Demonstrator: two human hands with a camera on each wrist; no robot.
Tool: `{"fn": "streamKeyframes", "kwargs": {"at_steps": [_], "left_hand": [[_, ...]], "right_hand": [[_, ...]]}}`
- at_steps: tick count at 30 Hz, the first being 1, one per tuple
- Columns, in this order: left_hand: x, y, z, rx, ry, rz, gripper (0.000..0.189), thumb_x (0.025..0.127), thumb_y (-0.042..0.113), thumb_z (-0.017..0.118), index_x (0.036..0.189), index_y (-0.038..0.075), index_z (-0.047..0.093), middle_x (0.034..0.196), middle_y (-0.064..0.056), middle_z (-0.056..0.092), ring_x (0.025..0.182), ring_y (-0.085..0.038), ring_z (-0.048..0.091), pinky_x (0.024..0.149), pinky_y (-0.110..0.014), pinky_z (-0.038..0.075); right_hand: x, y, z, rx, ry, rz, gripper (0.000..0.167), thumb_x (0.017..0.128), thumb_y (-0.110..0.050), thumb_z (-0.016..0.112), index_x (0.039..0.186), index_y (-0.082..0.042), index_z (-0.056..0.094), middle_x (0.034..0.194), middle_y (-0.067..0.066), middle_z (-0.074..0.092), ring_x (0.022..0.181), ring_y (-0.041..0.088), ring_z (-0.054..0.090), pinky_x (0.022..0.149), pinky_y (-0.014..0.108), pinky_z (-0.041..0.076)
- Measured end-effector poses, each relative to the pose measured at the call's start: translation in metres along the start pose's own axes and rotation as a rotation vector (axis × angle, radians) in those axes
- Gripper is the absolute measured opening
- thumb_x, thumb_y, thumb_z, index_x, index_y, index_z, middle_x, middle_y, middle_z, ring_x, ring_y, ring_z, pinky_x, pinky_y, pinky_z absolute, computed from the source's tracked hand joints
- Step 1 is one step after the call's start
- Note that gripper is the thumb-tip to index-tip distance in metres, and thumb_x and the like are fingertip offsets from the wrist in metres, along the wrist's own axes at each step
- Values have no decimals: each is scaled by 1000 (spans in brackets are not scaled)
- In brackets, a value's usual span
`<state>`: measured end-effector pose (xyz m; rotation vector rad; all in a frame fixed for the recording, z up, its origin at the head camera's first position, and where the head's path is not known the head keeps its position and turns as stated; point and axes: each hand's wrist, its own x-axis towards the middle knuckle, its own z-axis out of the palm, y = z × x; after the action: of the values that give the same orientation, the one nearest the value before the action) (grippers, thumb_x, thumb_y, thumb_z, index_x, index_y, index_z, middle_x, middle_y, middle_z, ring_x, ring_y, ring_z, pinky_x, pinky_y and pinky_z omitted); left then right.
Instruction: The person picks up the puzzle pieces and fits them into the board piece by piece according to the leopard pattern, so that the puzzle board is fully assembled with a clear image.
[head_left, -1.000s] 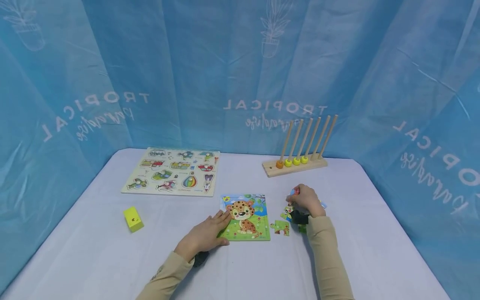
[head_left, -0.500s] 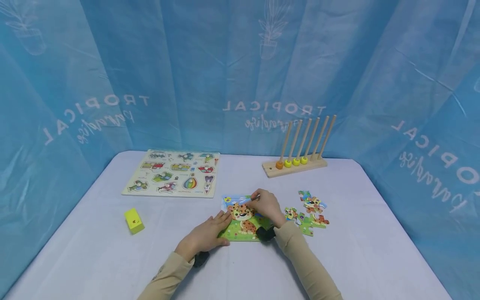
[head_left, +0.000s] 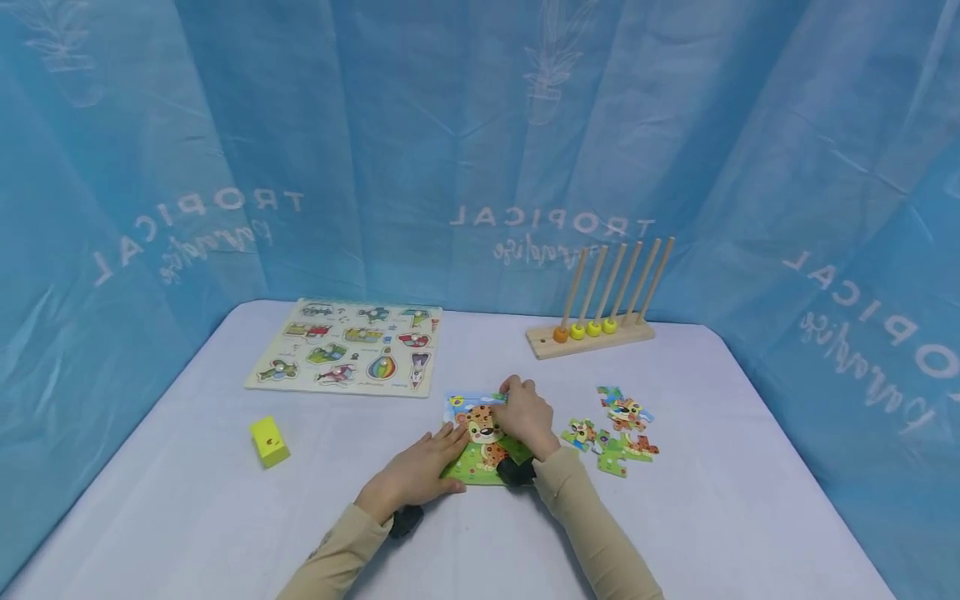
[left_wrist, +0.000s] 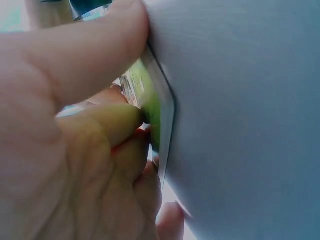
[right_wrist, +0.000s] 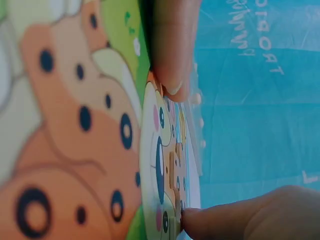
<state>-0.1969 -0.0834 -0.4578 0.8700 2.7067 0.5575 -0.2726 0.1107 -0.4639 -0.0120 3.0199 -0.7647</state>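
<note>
- so, my left hand point(head_left: 426, 468) rested on the left side of the leopard puzzle point(head_left: 472, 458), its fingers point(head_left: 444, 443) extended over the picture and the thumb at the near corner.
- my right hand point(head_left: 528, 417) was bent over the upper right part of that puzzle; from its wrist, two fingertips point(right_wrist: 172, 80) showed well apart at the board, and i could not tell whether they pinched a piece.
- the leopard puzzle lay flat on the tabletop point(head_left: 468, 550), between my hands and partly covered by both.
- right of it lay loose pieces point(head_left: 611, 462), green, spotted and blue, some touching or overlapping.
- farther back on the left was a pegged board point(head_left: 375, 390) with vehicle shapes, and nearer me, a yellow block point(head_left: 268, 442).
- behind, on the right, stood a wooden stand point(head_left: 538, 340) with upright rods point(head_left: 614, 287), one orange bead point(head_left: 560, 335) and three yellow beads point(head_left: 594, 329) at their feet.
- a blue curtain point(head_left: 397, 150) hung beyond.
</note>
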Motion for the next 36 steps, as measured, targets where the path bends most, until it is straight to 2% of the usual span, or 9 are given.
{"fn": "streamKeyframes", "kwargs": {"at_steps": [5,8,12,17,24,27,32,34,36], "left_hand": [[-1,-1,-1,-7,-5,-1,72,91,31,65,149,2,34,159,-14,27,148,-36,22,119,-55,26],[-2,0,-2,-23,-21,-7,72,91,30,66,149,2,34,159,-14,28,148,-36,22,119,-56,25],[-4,1,-3,-15,-34,-9,73,91,30,66,149,2,34,159,-15,27,148,-37,21,119,-56,24],[-5,1,-5,-29,-32,-2,74,89,28,68,148,1,36,159,-16,28,148,-38,22,119,-58,24],[-3,3,-6,-41,-40,14,74,89,29,68,149,2,35,160,-15,26,148,-38,21,119,-57,24],[1,2,-4,-27,-39,8,74,89,30,67,150,4,34,160,-14,25,148,-36,21,119,-56,24],[2,-1,-1,-23,-37,-16,74,89,31,68,150,6,34,161,-11,25,149,-35,20,120,-55,23],[1,-3,0,-24,-38,-18,74,89,31,68,150,6,34,161,-11,25,149,-35,20,120,-55,23],[-1,-4,0,-24,-39,-22,74,89,30,68,150,5,34,161,-11,25,149,-35,20,120,-55,23]], "right_hand": [[3,16,-14,174,-20,-45,33,93,-35,63,113,-9,63,101,15,61,75,24,56,62,39,48],[8,42,-30,258,57,-11,33,95,-31,61,113,-4,66,103,18,63,82,28,58,66,40,49],[12,82,-57,164,186,172,37,93,-24,61,121,1,62,121,28,54,109,43,52,86,53,47],[7,120,-81,-4,137,323,50,89,-19,63,133,3,53,133,35,46,121,53,43,96,63,43],[0,127,-95,78,43,305,56,85,-12,66,136,4,48,130,35,51,113,49,51,92,57,48],[1,126,-95,132,81,295,48,88,-14,67,131,3,52,125,32,57,102,41,57,81,47,51],[7,119,-89,238,250,232,30,93,-17,64,118,-1,64,96,21,64,67,25,55,54,30,43],[8,113,-86,313,251,176,28,94,-17,63,118,-3,65,89,15,63,62,20,52,50,27,39],[10,106,-80,391,176,105,28,94,-18,63,118,-4,65,88,14,64,62,19,51,50,27,38]]}}
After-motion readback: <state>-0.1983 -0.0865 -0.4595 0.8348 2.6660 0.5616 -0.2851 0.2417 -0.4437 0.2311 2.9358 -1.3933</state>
